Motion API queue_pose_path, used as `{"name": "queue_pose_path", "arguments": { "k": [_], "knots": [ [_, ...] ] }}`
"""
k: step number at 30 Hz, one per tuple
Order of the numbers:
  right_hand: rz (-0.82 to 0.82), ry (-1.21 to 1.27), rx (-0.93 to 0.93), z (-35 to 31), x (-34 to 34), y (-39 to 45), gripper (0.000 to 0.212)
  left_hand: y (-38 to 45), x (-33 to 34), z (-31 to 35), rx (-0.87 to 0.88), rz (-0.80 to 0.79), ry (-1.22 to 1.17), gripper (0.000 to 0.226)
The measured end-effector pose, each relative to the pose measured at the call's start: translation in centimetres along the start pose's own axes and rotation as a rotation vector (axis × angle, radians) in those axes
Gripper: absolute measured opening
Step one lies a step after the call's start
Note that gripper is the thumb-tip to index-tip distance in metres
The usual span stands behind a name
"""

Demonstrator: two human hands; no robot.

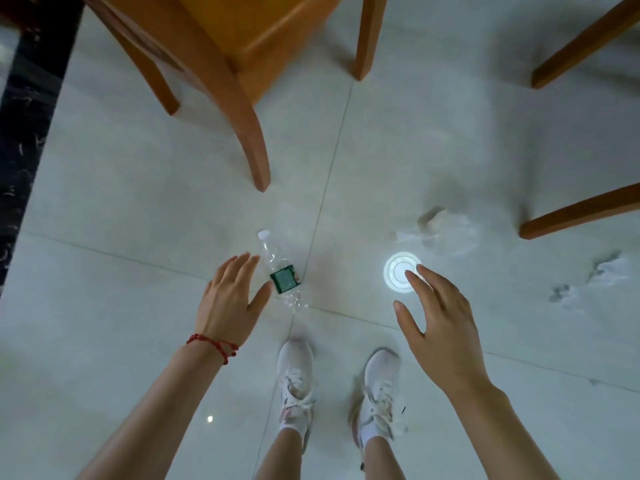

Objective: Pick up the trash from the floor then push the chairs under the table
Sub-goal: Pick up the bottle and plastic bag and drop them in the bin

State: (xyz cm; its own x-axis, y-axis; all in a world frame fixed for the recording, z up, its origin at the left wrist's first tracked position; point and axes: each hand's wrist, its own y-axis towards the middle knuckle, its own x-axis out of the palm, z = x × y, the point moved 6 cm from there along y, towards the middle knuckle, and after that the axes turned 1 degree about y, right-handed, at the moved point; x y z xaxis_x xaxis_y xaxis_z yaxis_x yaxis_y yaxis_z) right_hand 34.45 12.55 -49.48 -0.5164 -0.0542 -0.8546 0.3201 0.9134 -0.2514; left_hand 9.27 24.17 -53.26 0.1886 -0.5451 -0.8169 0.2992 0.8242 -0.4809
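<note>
One plastic bottle (281,276) lying just beside left hand (231,299), fingers spread wide, holding nothing. One white cup (399,276) under right hand (441,327) fingertips, hand wide too. Three crumpled wrappers (446,233) beyond and right. One chair (221,64) ahead, bare floor (138,202) between

On the floor (138,209), a bottle (281,271) lies left of a cup (398,276); tissues (446,233) lie beyond the cup, a chair (221,64) behind the bottle.
</note>
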Motion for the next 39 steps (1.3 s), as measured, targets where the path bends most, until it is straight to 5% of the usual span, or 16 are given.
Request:
{"name": "queue_pose_path", "arguments": {
  "k": [12, 24, 32, 39],
  "knots": [
    [-0.046, -0.007, -0.007, 4.0, 11.7, 2.8, 0.044, 8.8, 13.2, -8.1, -0.342, 0.021, -0.364, 0.052],
    [-0.098, -0.001, 0.000, 7.4, 16.9, 4.6, 0.044, 12.9, 21.9, -12.4, -0.726, -0.007, -0.560, 0.080],
    [-0.058, 0.037, 0.004, 9.2, 17.5, 6.8, 0.043, 14.5, 23.7, -11.6, -0.759, -0.033, -0.712, 0.084],
    [-0.014, 0.081, 0.048, 12.7, 17.2, 7.5, 0.041, 16.2, 22.9, -6.1, -0.531, -0.065, -0.847, 0.068]
  ]
}}
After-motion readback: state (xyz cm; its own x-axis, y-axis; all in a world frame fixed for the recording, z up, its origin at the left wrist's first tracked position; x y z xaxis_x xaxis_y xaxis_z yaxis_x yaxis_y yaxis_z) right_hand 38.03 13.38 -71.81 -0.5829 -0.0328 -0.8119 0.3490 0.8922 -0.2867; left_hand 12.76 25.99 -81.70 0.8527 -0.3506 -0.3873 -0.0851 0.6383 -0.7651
